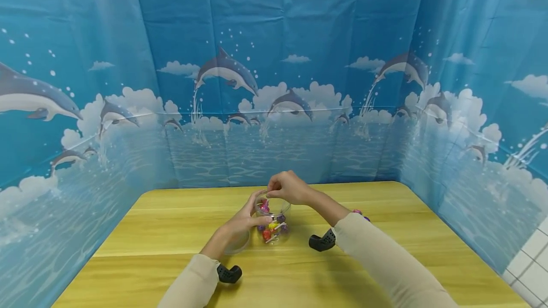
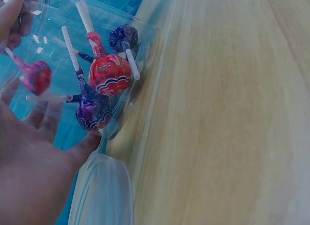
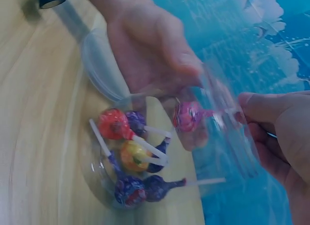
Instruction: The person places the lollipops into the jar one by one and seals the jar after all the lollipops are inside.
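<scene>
A clear plastic jar (image 1: 280,210) stands on the table, gripped by my left hand (image 1: 239,226) with the thumb on the near side and the fingers behind the far wall. My right hand (image 1: 293,189) is at the jar's mouth, pinching the stick of a pink lollipop (image 3: 186,116) whose wrapped head hangs inside. Below it lie several wrapped lollipops: a red one (image 2: 110,75), a yellow one (image 3: 133,155), and purple ones, including one purple lollipop (image 3: 130,190) at the bottom. Their white sticks point different ways.
Beside the jar, partly under my left forearm, lies a clear round lid (image 1: 240,245). More lollipops (image 1: 357,212) peek out behind my right forearm on the yellow wood-grain table (image 1: 274,279). A blue dolphin-print curtain (image 1: 274,151) borders the table's back and sides.
</scene>
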Demonstrator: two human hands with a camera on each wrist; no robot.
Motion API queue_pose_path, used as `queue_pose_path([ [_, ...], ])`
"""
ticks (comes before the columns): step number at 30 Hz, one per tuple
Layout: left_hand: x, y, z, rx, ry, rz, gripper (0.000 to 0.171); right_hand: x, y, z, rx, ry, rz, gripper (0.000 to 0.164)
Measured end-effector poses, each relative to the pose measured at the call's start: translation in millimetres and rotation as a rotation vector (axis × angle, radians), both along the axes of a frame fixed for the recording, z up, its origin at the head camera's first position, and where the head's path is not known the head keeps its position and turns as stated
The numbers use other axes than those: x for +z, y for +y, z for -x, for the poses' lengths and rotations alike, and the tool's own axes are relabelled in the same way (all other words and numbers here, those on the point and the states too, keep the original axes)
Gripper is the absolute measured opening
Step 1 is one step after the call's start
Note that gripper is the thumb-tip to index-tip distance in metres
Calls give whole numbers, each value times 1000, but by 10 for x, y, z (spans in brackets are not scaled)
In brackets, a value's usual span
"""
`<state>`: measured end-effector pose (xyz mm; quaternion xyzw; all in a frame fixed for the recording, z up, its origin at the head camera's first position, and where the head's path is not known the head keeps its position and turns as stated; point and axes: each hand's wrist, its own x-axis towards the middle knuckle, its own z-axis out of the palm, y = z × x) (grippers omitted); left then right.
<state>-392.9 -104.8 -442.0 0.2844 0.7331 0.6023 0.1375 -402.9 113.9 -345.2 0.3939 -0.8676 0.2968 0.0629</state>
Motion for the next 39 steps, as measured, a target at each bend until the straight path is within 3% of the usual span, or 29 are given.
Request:
queue_pose_path([
  [8,-5,-7,0,-32,12,-16,86,-90,-163,20,34,54,-62,5],
  [17,-11,1,-25,-32,5,-31,89,-52,-148,2,93,39,-75,6],
  [30,-15,4,-32,-14,3,-17,80,41,99,-53,36,-18,14,10],
  [39,-12,15,-25,-13,5,-19,83,126,314,-116,-11,-27,21,13],
])
